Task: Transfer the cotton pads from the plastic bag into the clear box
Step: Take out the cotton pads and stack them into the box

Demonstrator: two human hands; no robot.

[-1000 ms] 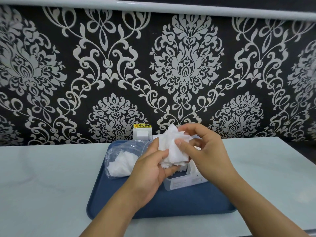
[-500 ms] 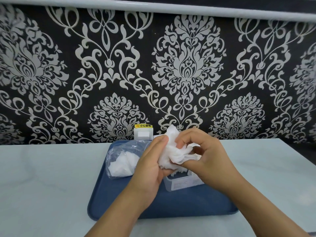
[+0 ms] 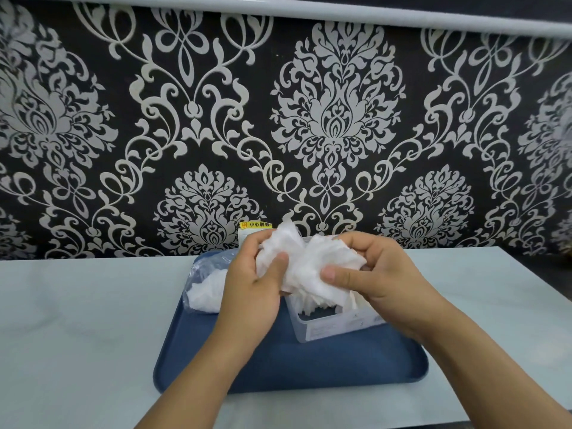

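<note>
A fanned bunch of white cotton pads (image 3: 305, 266) is held between both hands just above the clear box (image 3: 328, 328). My left hand (image 3: 252, 289) grips its left side with thumb and fingers. My right hand (image 3: 374, 274) pinches its right side, thumb in front. The clear box stands on the blue tray (image 3: 309, 366), with more pads inside it under the bunch. The plastic bag (image 3: 205, 281) lies on the tray's left part, with white pads showing through it, partly hidden by my left hand.
The tray sits on a pale table (image 3: 77, 320) against a black and white patterned wall. A small white socket cover with a yellow warning label (image 3: 255, 226) stands behind the tray.
The bunch of pads has spread out sideways between my hands, and my right hand has shifted to the right. The bunch now hangs lower over the box.
</note>
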